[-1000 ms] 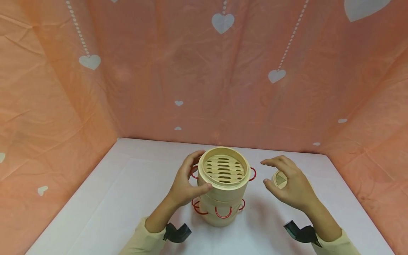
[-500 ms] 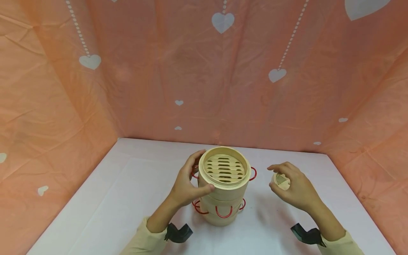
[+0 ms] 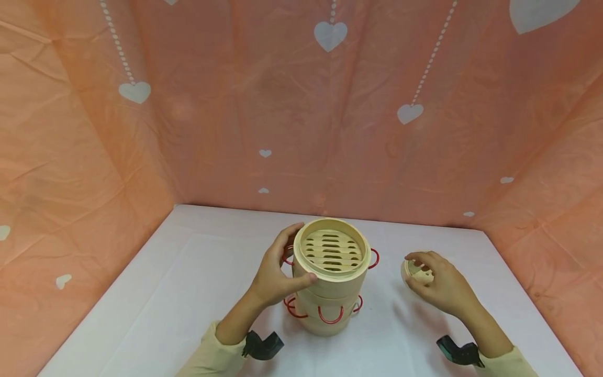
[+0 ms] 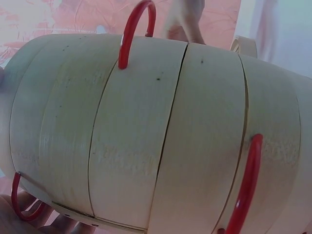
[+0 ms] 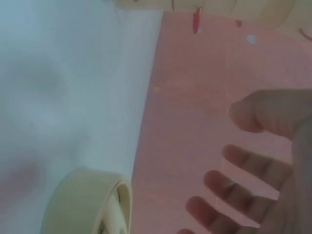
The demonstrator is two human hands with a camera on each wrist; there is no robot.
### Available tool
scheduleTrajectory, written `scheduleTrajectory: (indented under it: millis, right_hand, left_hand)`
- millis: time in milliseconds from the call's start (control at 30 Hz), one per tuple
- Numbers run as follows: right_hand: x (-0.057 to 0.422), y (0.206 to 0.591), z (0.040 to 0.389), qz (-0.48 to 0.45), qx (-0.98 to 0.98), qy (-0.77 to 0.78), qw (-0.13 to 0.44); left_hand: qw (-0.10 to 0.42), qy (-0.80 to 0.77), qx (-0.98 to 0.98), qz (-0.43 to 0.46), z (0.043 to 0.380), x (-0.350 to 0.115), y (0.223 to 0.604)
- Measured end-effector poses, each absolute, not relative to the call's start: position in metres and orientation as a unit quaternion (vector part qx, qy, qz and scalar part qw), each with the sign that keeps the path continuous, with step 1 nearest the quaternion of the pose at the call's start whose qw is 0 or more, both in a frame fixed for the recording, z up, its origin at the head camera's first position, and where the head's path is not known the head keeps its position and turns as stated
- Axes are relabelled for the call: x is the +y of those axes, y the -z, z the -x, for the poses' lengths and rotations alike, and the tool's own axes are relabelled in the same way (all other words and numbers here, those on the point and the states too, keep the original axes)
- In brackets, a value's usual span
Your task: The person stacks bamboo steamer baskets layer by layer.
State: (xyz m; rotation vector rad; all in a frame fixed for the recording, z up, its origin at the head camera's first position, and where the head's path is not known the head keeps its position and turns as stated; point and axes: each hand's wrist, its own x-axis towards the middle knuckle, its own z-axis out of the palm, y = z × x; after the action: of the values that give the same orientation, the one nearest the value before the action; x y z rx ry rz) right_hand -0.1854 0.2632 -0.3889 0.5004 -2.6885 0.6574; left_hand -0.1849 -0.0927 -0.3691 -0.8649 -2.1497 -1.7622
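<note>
A tall stack of bamboo steamer baskets [image 3: 330, 314] stands upright on the table, its slatted top tier [image 3: 332, 288] facing up. Red loop handles [image 3: 375, 259] stick out from its sides. My left hand [image 3: 273, 277] grips the top tier from the left, thumb across the front and fingers round the back. In the left wrist view the pale bamboo wall [image 4: 131, 122] fills most of the frame. To the right, my right hand [image 3: 443, 288] hovers with spread, relaxed fingers over a small round bamboo piece [image 5: 80, 202] with slats inside, partly hidden behind the hand.
A white tabletop [image 3: 165, 293] lies under everything. Orange cloth [image 3: 301, 115] printed with pale hearts stands behind it and on both sides. Black wrist straps [image 3: 263, 345] sit at the cuffs.
My right hand has moved right and lower, from beside the stack to over the small round bamboo piece. The left hand and the stack have barely moved.
</note>
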Motion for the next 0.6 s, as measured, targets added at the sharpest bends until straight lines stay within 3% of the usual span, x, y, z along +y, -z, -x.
scheduleTrajectory:
  millis: [600]
  right_hand:
    - [0.287, 0.404, 0.181, -0.143, -0.963, -0.200, 0.110]
  left_hand:
    - [0.117, 0.601, -0.734, 0.294, 0.184, -0.093, 0.370]
